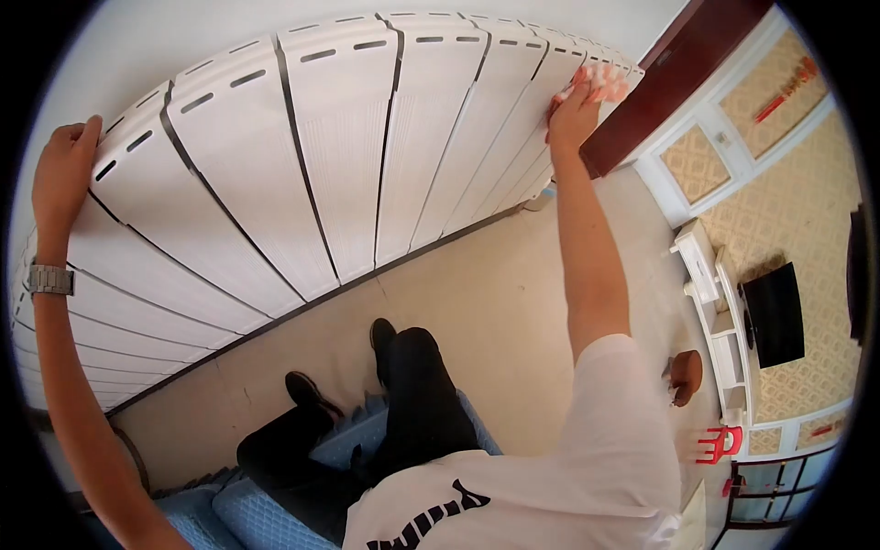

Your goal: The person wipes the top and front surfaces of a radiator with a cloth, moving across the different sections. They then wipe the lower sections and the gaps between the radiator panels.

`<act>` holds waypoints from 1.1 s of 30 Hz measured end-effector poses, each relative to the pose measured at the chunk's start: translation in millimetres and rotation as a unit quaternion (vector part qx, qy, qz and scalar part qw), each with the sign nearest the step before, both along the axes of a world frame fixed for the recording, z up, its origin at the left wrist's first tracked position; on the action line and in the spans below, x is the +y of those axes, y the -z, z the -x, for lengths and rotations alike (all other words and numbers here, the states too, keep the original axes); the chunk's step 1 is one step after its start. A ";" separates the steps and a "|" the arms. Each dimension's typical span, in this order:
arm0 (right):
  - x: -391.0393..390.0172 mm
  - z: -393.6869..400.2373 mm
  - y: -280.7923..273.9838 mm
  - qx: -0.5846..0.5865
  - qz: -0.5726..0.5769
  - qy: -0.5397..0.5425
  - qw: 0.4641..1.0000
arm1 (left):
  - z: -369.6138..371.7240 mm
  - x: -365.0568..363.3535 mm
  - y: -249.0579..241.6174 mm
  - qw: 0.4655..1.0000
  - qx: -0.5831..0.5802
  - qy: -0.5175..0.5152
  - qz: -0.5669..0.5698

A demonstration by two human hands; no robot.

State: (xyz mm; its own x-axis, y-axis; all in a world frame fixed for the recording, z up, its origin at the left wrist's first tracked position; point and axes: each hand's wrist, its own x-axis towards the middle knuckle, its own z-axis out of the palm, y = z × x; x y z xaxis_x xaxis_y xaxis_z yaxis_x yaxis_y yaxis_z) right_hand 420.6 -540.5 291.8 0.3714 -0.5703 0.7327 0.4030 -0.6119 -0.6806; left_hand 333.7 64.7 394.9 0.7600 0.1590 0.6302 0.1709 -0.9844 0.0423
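Note:
A long white radiator (pixel 344 165) with slotted top edges runs along the wall before me. At its left part, my left hand (pixel 66 174) grips the top edge, the thumb on the near side and the fingers bent over, partly hidden. A metal watch (pixel 51 280) is on that wrist. Toward the radiator's far right end, my right hand (pixel 576 119) holds a crumpled pink-red and white cloth (pixel 607 84) against the top. Some of the right fingers are hidden by the cloth.
Blue quilted seating (pixel 275 500) lies beneath my legs. A dark red door (pixel 674 78) stands beyond the radiator's right end. Farther right are a white TV cabinet (pixel 724 339), a television (pixel 775 316), a brown stool (pixel 686 376) and a red chair (pixel 721 444).

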 end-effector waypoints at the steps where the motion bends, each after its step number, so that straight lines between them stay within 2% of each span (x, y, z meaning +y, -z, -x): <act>1: -0.4 -3.6 20.1 -0.008 -0.062 -0.032 0.998 | -1.2 0.8 1.2 1.000 0.004 0.000 -0.001; 2: -0.9 -7.4 39.5 -0.017 -0.123 -0.064 0.990 | -2.8 1.6 2.7 1.000 -0.002 -0.019 0.004; 3: 0.6 -8.1 57.8 -0.013 -0.126 -0.065 0.990 | -4.2 3.2 3.0 0.999 -0.007 -0.039 0.009; 7: 4.5 -15.7 132.6 -0.007 -0.235 -0.078 0.969 | -0.9 13.9 0.0 1.000 0.005 -0.013 -0.022; 11: -2.4 -19.1 198.5 0.026 -0.325 -0.087 0.941 | 35.6 -54.5 -18.2 0.998 0.016 0.037 0.053; 16: -3.0 -26.2 282.2 -0.002 -0.441 -0.095 0.892 | 40.8 -59.4 -19.0 0.992 0.032 0.049 0.111; 20: 12.0 -10.8 302.9 0.058 -0.503 -0.081 0.859 | 44.6 -61.5 -19.7 0.990 0.034 0.061 0.119; 22: 7.9 -15.9 324.6 0.047 -0.536 -0.075 0.839 | 45.0 -62.6 -19.2 0.986 0.032 0.053 0.153; 23: 8.0 -17.2 326.5 0.044 -0.541 -0.071 0.837 | 44.3 -58.8 -18.1 0.983 0.026 0.081 0.164; 28: 5.4 -23.5 341.5 -0.050 -0.602 -0.062 0.794 | 47.2 -60.5 -20.5 0.980 0.047 0.103 0.164; 30: -10.3 -36.2 380.7 -0.065 -0.614 -0.064 0.784 | 48.3 -62.3 -18.9 0.984 0.051 0.071 0.154; 31: -19.0 -39.9 402.1 -0.077 -0.624 -0.071 0.774 | 48.4 -54.7 -20.3 0.984 0.067 0.109 0.126; 33: -39.2 -35.6 433.2 -0.064 -0.629 -0.108 0.767 | 49.1 -61.0 -19.4 0.984 0.065 0.101 0.134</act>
State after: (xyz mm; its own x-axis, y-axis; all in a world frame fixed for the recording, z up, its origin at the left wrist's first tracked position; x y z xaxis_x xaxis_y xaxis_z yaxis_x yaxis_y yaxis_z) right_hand 456.2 -579.7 -141.4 0.5286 -0.7910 -0.3081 0.5145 0.5872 -0.6248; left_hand 284.6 3.7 414.3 0.8643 0.1431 0.4822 -0.0066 -0.9554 0.2953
